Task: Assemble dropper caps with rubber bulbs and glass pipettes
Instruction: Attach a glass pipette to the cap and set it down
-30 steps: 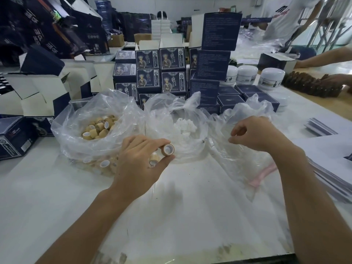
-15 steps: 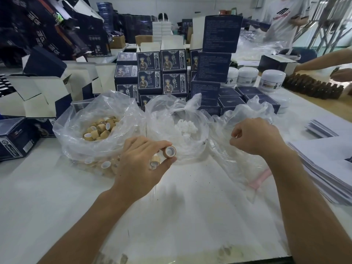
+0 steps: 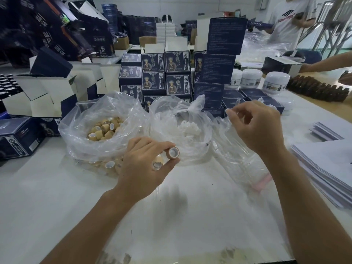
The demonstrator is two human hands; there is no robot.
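Observation:
My left hand [image 3: 144, 164] pinches a tan dropper cap [image 3: 173, 152] between thumb and forefinger, its white-lined opening facing me. A second cap [image 3: 158, 163] sits under its fingers. Behind it a clear bag [image 3: 80, 130] holds several tan caps [image 3: 106, 128]. The middle bag [image 3: 167, 111] holds white rubber bulbs [image 3: 187, 128]. My right hand [image 3: 257, 128] is raised over the right clear bag [image 3: 238, 157], thumb and forefinger pinching something small and clear that looks like a glass pipette [image 3: 228, 111].
Stacked navy boxes [image 3: 171, 73] stand behind the bags, with white jars [image 3: 249, 77] to their right. Open folded cartons [image 3: 47, 92] lie at the left. A paper stack [image 3: 323, 162] lies at the right. Brown bottles [image 3: 314, 88] and another person's arm [image 3: 323, 62] are at far right.
My right hand has lifted up out of the right bag, and its fist has loosened into a pinch. My left hand has kept the cap almost still.

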